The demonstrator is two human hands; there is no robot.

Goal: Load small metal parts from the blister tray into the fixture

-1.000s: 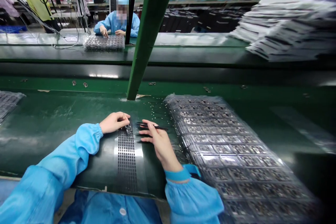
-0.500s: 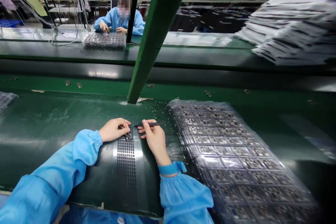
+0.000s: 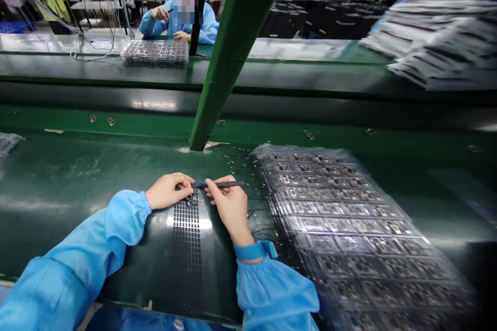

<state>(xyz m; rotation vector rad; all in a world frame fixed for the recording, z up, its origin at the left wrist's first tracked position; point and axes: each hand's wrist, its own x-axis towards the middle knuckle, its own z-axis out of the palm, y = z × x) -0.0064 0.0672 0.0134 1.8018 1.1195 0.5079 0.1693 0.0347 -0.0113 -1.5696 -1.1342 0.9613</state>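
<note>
Clear-wrapped trays (image 3: 5,145) poke in at the far left edge of the long dark-green desk (image 3: 77,176), and here comes the action! A pale-blue sleeve (image 3: 89,232) runs in from the lower left to the left hand (image 3: 169,191), fingers curled and resting on the top end of a narrow black perforated strip (image 3: 186,232). A small cluster of dark parts (image 3: 190,200) sits right under those fingertips, though whether the hand is actually pinching anything, I can't tell. Just beside it, the right hand (image 3: 231,204) is closed in a firm pencil grip on slim black tweezers (image 3: 219,184), tips pointing left, right up by the left hand's fingers. Tiny bright bits (image 3: 233,158) lie scattered on the desk above. Farther right, a big plastic-wrapped stack of grey trays (image 3: 349,222) lies beside the hands. Across the desk, a co-worker in a blue smock (image 3: 178,20) sits behind a metal-looking tray (image 3: 155,51), then a slanted green post (image 3: 233,51) cuts through the view, and a heap of flat white-and-black packs (image 3: 438,36) closes out the right side!
</note>
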